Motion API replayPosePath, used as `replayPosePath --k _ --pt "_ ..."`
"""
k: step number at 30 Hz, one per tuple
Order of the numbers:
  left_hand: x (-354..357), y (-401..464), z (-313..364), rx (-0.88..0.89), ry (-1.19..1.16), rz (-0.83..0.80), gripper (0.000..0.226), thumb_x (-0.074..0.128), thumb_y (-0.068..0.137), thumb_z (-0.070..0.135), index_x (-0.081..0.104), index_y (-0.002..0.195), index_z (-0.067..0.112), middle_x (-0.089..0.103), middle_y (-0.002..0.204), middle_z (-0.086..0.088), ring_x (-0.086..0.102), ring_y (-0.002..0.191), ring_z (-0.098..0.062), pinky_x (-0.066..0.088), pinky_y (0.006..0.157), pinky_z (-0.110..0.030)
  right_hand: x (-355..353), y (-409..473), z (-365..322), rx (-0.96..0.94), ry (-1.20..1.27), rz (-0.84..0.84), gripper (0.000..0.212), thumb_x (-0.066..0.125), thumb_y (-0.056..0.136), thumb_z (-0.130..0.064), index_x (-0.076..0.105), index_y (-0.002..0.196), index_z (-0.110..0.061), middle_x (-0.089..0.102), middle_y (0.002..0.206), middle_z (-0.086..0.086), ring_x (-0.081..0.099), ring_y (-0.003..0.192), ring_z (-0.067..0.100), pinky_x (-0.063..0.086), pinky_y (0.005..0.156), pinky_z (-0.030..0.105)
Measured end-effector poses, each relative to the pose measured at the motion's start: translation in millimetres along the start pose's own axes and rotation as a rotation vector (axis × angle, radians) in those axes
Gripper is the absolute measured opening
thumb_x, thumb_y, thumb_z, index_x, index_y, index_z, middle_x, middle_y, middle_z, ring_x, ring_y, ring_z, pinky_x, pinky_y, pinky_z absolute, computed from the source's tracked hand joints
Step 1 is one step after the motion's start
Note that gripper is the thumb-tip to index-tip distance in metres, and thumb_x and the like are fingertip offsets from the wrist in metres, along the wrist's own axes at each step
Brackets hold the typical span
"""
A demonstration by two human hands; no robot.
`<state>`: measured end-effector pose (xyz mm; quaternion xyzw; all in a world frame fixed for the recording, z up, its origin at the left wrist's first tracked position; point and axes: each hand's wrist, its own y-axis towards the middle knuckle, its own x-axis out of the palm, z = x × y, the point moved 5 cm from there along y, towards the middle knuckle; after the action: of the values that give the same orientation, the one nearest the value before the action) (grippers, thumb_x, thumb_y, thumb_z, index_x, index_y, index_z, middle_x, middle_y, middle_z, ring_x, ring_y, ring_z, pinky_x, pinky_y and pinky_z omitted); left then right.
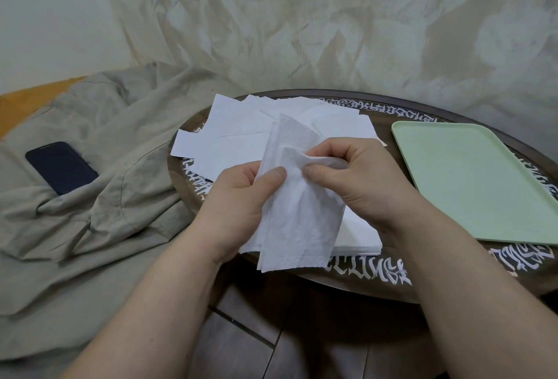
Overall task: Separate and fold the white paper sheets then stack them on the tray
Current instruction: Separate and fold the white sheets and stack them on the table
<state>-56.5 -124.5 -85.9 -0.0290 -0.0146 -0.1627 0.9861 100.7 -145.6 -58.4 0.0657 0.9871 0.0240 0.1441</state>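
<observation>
Both hands hold one white paper sheet above the near edge of the round dark worktop. Left hand has its fingers closed on the sheet's left side, thumb on top pressing the paper. Right hand pinches the sheet's upper right part, fingers closed on a crumpled flap, thumb tip close to the left thumb. Sheet hangs tilted, long side running toward the person, lower end past the worktop's near edge. Loose pile of white sheets spread over the worktop's far-left part, some overhanging the left edge. A neater stack lies under the held sheet near the near edge, partly hidden. Pale green tray sits at the worktop's right side, nothing on it, apart from the hands. Beige cloth left of the worktop with a dark phone lying on it.
</observation>
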Motion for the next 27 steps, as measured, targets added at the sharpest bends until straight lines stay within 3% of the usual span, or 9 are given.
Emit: replayPosePath --k 6,9,12,14,16,20,23,27 --pt "-0.1 0.4 -0.4 0.029 0.057 0.009 0.025 0.059 0.095 0.011 0.078 0.081 0.019 0.077 0.089 -0.006 0.073 0.082 -0.02 0.057 0.078 -0.038 0.6 0.8 1.6 -0.003 -0.004 0.007 0.006 0.072 0.081 -0.009 0.073 0.079 -0.015 0.073 0.088 0.008 0.064 0.077 0.01 0.054 0.075 0.032" --pt "-0.1 0.4 0.1 0.055 0.078 0.016 0.02 0.062 0.095 0.013 0.077 0.082 0.017 0.077 0.089 -0.007 0.072 0.082 -0.02 0.057 0.081 -0.041 3.0 0.4 -0.1 -0.027 -0.018 0.023 0.007 0.072 0.081 -0.011 0.07 0.077 -0.017 0.072 0.082 0.001 0.063 0.074 0.007 0.054 0.074 0.032" --pt "-1.1 1.1 1.0 0.082 0.117 0.019 0.019 0.064 0.092 0.021 0.077 0.079 0.019 0.077 0.086 -0.005 0.071 0.078 -0.017 0.056 0.075 -0.036 1.0 0.7 -7.5 -0.177 -0.18 0.134 0.008 0.073 0.081 -0.02 0.067 0.082 -0.025 0.067 0.084 -0.011 0.058 0.08 0.003 0.051 0.078 0.025" --pt "-1.1 0.7 0.7 0.082 0.14 0.006 0.02 0.061 0.096 0.017 0.075 0.081 0.016 0.076 0.084 -0.008 0.07 0.076 -0.016 0.054 0.074 -0.035 2.6 -0.3 -12.8 -0.307 -0.324 0.165 0.012 0.072 0.083 -0.024 0.066 0.092 -0.03 0.062 0.092 -0.015 0.053 0.092 0.007 0.047 0.084 0.026" --pt "-0.2 0.4 0.6 0.098 0.166 -0.017 0.019 0.061 0.091 0.023 0.075 0.082 0.013 0.075 0.088 -0.014 0.069 0.077 -0.018 0.054 0.075 -0.038 7.0 -0.9 -15.3 -0.402 -0.458 0.159 0.013 0.069 0.083 -0.028 0.068 0.097 -0.027 0.061 0.093 -0.013 0.049 0.098 0.013 0.039 0.082 0.017" --pt "-0.9 0.4 1.5 0.131 0.216 -0.013 0.024 0.055 0.084 0.03 0.074 0.085 0.015 0.074 0.091 -0.016 0.067 0.079 -0.018 0.054 0.082 -0.05 10.7 -2.5 -20.4 -0.512 -0.535 0.178 0.005 0.066 0.077 -0.03 0.065 0.079 -0.025 0.053 0.078 -0.019 0.046 0.089 0.012 0.032 0.079 0.009" --pt "-3.5 1.7 0.6 0.133 0.205 0.015 0.022 0.059 0.092 0.024 0.074 0.084 0.011 0.075 0.088 -0.015 0.067 0.078 -0.017 0.054 0.076 -0.044 10.6 -4.1 -19.7 -0.444 -0.472 0.108 0.014 0.074 0.08 -0.028 0.061 0.073 -0.028 0.057 0.073 -0.02 0.049 0.087 0.007 0.037 0.075 0.012" --pt "-7.5 2.6 -1.5 0.093 0.072 0.048 0.025 0.053 0.099 0.01 0.073 0.084 0.014 0.076 0.083 -0.006 0.071 0.077 -0.017 0.056 0.073 -0.033 9.4 -0.3 -9.7 -0.279 -0.443 0.008 0.007 0.071 0.081 -0.029 0.067 0.078 -0.024 0.066 0.076 -0.01 0.054 0.077 0.006 0.043 0.07 0.025"
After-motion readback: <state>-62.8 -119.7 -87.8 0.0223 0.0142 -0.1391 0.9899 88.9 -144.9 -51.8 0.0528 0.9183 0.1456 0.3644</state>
